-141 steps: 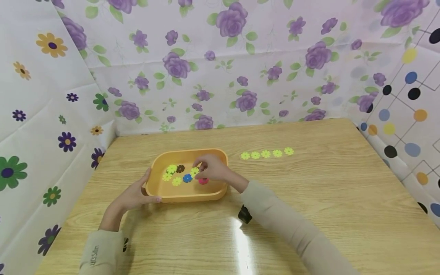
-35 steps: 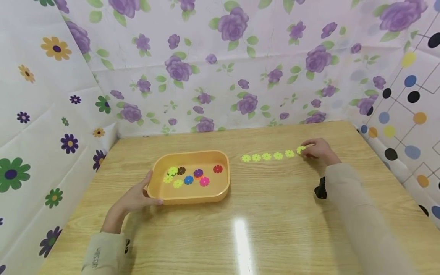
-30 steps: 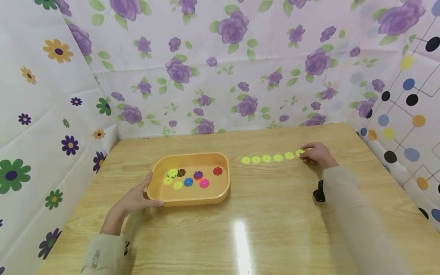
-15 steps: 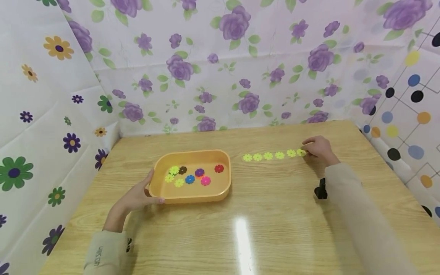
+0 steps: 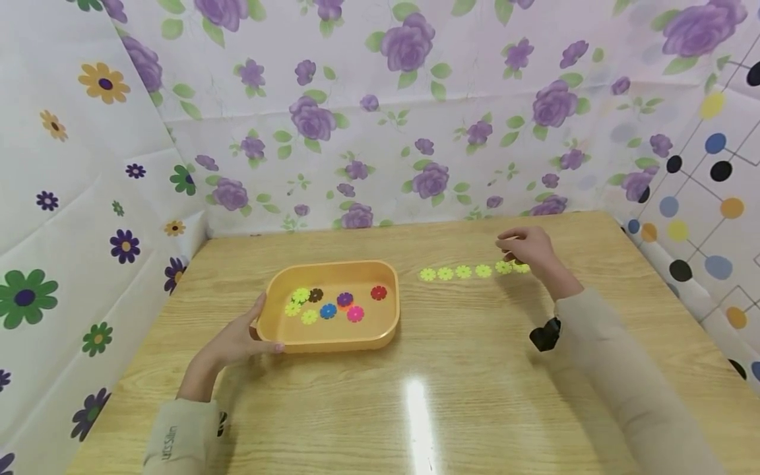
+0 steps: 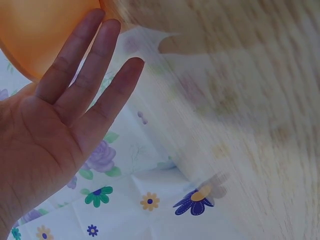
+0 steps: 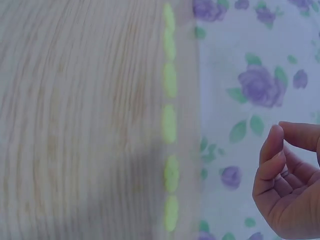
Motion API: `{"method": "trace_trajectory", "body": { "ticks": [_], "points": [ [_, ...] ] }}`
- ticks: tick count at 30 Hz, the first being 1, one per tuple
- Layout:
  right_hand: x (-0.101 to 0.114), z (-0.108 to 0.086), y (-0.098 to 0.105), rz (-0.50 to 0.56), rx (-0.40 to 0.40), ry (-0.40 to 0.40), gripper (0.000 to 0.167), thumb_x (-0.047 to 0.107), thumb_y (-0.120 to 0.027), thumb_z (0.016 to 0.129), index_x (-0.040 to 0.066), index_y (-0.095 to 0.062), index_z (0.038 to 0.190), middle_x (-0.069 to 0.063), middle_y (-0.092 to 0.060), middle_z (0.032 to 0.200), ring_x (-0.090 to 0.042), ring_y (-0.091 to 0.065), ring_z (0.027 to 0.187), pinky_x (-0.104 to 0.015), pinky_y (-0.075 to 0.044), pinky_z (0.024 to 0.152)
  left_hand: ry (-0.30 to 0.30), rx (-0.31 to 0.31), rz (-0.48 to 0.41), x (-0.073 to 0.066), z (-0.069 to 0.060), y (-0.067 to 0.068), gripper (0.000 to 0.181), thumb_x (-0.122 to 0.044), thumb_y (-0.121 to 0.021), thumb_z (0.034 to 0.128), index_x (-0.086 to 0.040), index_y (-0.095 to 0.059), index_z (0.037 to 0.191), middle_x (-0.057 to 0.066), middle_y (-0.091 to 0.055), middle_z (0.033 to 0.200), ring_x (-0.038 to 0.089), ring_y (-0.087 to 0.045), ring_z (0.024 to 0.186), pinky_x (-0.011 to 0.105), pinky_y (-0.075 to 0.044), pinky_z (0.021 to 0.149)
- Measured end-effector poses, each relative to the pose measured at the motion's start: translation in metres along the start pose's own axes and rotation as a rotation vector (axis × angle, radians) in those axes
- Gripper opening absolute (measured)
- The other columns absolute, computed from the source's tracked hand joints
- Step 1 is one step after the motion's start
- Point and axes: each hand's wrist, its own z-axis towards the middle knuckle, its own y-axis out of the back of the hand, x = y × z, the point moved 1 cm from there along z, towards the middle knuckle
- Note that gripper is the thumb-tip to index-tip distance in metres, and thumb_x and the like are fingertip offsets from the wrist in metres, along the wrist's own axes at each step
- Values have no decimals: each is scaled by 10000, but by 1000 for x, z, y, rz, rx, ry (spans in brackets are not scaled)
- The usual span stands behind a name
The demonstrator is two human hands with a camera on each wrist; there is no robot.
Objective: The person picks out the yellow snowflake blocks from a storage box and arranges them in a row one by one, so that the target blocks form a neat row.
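My left hand (image 5: 231, 340) rests at the left end of an orange plastic basin (image 5: 332, 344), thumb on its front rim. In the left wrist view, the fingers (image 6: 97, 67) look straight and spread against the basin wall. Inside lie several notched flower-shaped plastic discs, among them a blue disc (image 5: 328, 311), a pink disc (image 5: 355, 313) and a red disc (image 5: 379, 292). Right of the basin runs a row of yellow-green discs (image 5: 464, 271). Above its right end hovers my right hand (image 5: 530, 249), loosely curled with nothing visible in it, partly covering the last discs.
The wooden table (image 5: 475, 382) meets a flowered sheet (image 5: 380, 132) at the back, with patterned sheets at both sides. A black wrist device (image 5: 545, 334) sits under the right sleeve. A purple disc (image 5: 345, 299) overlaps an orange one in the basin.
My right hand carried a yellow-green disc from the basin to the right end of the row, let it go, then rose and moved left. The left hand and basin have stayed put.
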Motion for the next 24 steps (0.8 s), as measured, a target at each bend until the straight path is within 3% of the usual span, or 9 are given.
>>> {"method": "trace_trajectory", "body": {
  "ticks": [5, 16, 21, 24],
  "points": [
    [16, -9, -12, 15, 13, 27, 353, 224, -578, 900, 4, -569, 1176, -105, -592, 917, -156, -617, 668, -298, -467, 605, 8, 6, -5, 0, -1, -1, 1125, -336, -762, 730, -24, 47, 1447, 335, -161, 1425, 228, -590, 903, 429, -422, 848],
    [45, -23, -49, 36, 83, 69, 313, 227, -595, 891, 23, -607, 1128, -145, -615, 926, -189, -620, 674, -278, -463, 563, 12, 7, -11, 3, 0, -1, 1133, -356, -764, 722, -25, 40, 1449, 324, -155, 1433, 238, -588, 914, 418, -437, 831],
    [53, -27, -62, 45, 104, 101, 303, 238, -602, 886, 42, -612, 1117, -146, -621, 930, -303, -624, 754, -278, -458, 558, 16, 7, -11, 2, 1, -1, 1129, -348, -762, 726, -35, 46, 1450, 327, -156, 1431, 241, -585, 910, 420, -439, 824],
    [58, -29, -70, 53, 112, 122, 305, 244, -612, 879, 42, -619, 1108, -108, -630, 886, -308, -625, 747, -281, -456, 555, 12, 5, -12, 1, 1, -1, 1128, -339, -763, 728, -36, 49, 1449, 331, -153, 1430, 240, -586, 909, 428, -435, 829]
  ]
}}
